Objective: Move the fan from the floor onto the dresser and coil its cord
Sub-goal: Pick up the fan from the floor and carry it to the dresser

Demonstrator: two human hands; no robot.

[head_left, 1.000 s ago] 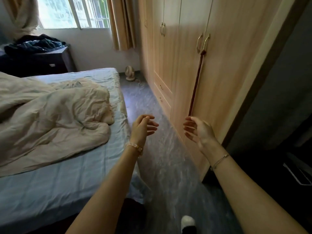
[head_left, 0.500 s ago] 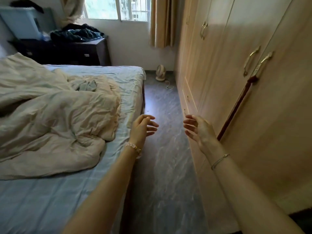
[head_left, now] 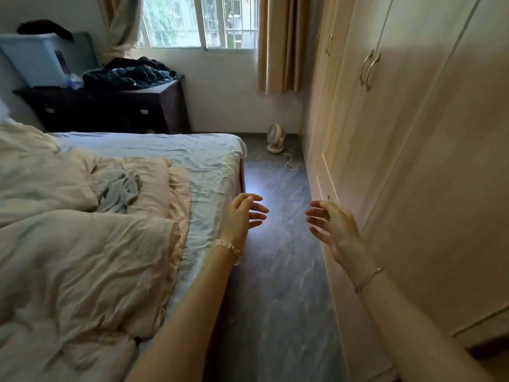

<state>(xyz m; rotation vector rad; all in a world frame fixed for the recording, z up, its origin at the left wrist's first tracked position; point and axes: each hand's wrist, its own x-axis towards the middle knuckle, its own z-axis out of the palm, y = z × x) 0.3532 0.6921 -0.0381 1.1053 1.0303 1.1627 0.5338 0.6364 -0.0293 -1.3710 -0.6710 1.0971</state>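
None done: the one small cream round-headed plastic fan [head_left: 275,139] stands on the floor beside the pale wooden wardrobe [head_left: 399,161]
Cord: one pale cord [head_left: 290,161] loose by the wardrobe's foot
Dresser: one dark wooden dresser [head_left: 162,106], well apart from the wardrobe
Hands: two, left hand [head_left: 243,213] and right hand [head_left: 330,224], fingers spread, empty

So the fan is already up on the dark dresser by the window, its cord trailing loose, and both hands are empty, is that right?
Not quite. The head view shows the fan on the floor by the wardrobe, not on the dark dresser. The rest holds: its cord trails loose, and the left hand and right hand are empty.
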